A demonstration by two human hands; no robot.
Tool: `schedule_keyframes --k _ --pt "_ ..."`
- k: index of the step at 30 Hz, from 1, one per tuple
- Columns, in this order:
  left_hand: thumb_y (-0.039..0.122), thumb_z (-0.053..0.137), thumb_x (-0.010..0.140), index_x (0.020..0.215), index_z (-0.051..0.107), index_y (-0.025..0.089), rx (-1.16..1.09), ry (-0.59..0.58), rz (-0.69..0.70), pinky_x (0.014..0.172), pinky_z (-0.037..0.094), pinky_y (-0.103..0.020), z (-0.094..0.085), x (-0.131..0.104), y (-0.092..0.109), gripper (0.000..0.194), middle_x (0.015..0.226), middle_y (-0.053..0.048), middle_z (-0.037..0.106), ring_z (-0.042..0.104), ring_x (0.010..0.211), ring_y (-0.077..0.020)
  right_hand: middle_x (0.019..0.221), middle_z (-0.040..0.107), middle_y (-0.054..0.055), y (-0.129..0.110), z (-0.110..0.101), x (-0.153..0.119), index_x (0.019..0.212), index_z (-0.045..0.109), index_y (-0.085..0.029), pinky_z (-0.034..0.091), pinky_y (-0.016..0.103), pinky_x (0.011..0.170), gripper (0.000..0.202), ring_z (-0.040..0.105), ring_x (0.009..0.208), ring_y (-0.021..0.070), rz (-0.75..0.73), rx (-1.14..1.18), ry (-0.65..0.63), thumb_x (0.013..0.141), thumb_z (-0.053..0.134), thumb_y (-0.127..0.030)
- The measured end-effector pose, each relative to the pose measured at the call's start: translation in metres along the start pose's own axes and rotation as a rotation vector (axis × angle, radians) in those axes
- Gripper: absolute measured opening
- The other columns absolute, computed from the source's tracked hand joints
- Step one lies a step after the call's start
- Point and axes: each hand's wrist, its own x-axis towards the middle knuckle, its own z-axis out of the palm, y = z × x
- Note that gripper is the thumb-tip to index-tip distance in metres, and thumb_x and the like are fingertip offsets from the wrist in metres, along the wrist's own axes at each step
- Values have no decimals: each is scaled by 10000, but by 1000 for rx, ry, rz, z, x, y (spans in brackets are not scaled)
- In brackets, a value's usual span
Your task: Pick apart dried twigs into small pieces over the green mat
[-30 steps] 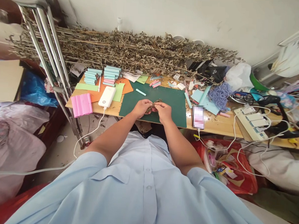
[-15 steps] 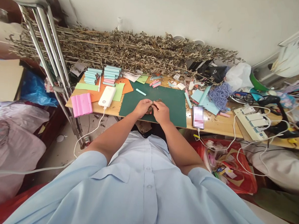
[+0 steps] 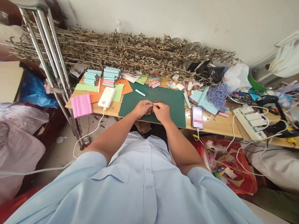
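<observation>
Over the front of a green cutting mat (image 3: pixel 176 103), my left hand (image 3: pixel 142 108) and my right hand (image 3: pixel 162 112) meet, fingertips pinched close together. Brownish dried leaves (image 3: pixel 149 110) show between and under the fingers of both hands. The exact piece at the fingertips is small and partly hidden. A blue paper roll (image 3: pixel 140 92) lies on the mat beyond my left hand. Several small pink rolls (image 3: pixel 154 84) sit at the mat's far edge.
Dried leafy stalks (image 3: pixel 142 52) are heaped along the wall. Stacked blue rolls (image 3: pixel 90 77), a white power bank (image 3: pixel 107 97) and pink paper (image 3: pixel 81 105) stand left. On the right are a phone (image 3: pixel 197 117), purple yarn (image 3: pixel 218 95) and a power strip (image 3: pixel 250 123). Crutches (image 3: pixel 47 48) lean at left.
My right-hand fingers have shifted slightly in their pinch against the left. Both hands stay at the same spot above the mat; the other things have not moved.
</observation>
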Motion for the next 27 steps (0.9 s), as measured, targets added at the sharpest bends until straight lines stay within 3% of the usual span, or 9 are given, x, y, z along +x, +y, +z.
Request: schedule_keyframes --k 5,8,11,16,21,27 --pt "270 699 848 901 618 142 -59 -6 8 432 306 -181 -3 2 -4 161 644 -38 695 559 436 -89 750 780 39 9 14 3 931 809 -188 647 382 710 244 741 674 223 333 470 84 793 691 -351" --pt "304 708 854 901 607 149 -107 -14 32 430 297 -182 -2 1 -5 192 663 -41 705 550 430 -86 798 792 53 13 18 3 978 802 -180 662 413 733 279 755 704 236 383 546 135 786 716 -364" --pt "305 725 853 870 616 143 -105 17 39 425 298 -187 1 1 -4 196 679 -43 706 542 436 -78 897 809 66 11 16 0 982 809 -194 654 428 825 263 770 812 248 272 381 143 815 705 -369" --pt "301 760 839 864 636 144 -151 105 34 430 332 -190 2 5 -7 202 621 4 636 550 453 -78 1118 800 67 3 8 -10 1029 815 -242 572 409 1032 229 742 1071 241 -42 49 117 902 641 -321" --pt "347 731 883 857 648 136 -120 65 53 416 311 -187 1 4 -9 228 597 9 609 554 445 -82 1078 794 82 1 4 -10 1037 802 -237 569 388 998 251 733 1033 237 -178 -118 79 945 570 -258" --pt "363 775 866 890 663 126 -76 43 60 437 329 -180 2 0 -7 262 604 13 614 551 461 -69 1033 778 103 0 -6 -2 994 783 -218 540 378 963 276 706 1002 252 -291 -285 -63 970 509 -201"
